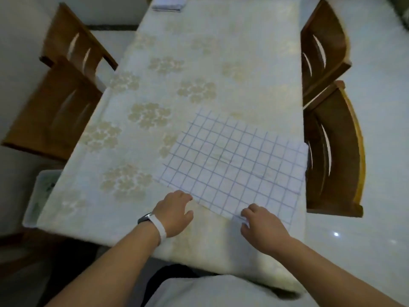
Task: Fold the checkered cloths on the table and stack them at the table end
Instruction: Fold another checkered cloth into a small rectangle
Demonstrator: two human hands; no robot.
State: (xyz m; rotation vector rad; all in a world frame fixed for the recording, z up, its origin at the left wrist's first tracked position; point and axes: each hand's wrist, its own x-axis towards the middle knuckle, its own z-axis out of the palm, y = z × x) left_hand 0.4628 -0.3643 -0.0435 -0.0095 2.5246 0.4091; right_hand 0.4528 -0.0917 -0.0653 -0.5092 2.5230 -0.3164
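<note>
While pinching the near corner of the checkered cloth, right hand in closed grip; left hand loosely open at its near-left edge. Spread flat, near right on desk; folded stack at far end.

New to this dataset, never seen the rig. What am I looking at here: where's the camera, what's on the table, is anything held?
There is no robot. A person wears one wide-angle camera on the head, looking forward and down, so the two bare arms enter from the bottom edge.

The table has a pale flowered cover, with wooden chairs on both sides. A checkered cloth lies spread flat near the right edge. At the far end sits a small stack of folded cloths.

The left hand, with a wristband, is at the cloth's near edge; whether it touches is unclear. The right hand pinches the cloth's near corner. Nothing is lifted off the table.
</note>
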